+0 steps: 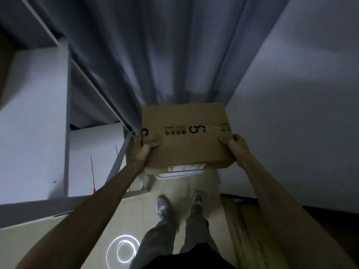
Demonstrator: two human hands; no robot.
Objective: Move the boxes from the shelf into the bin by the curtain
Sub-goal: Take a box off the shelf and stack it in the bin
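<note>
Carrying cardboard box (186,134) at far end, left hand (144,147) and right hand (234,144) clamped on its sides. White bin (179,173) rim peeks beneath, curtain (155,55) behind. Drop pending; shelf (68,113) contents unclear.

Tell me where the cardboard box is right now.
In the head view the cardboard box is centre frame, held in the air by the left hand and right hand, just before the curtain and over a white bin rim.

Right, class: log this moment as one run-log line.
phase: carry | cardboard box held by left hand and right hand | above white bin | by curtain
</note>
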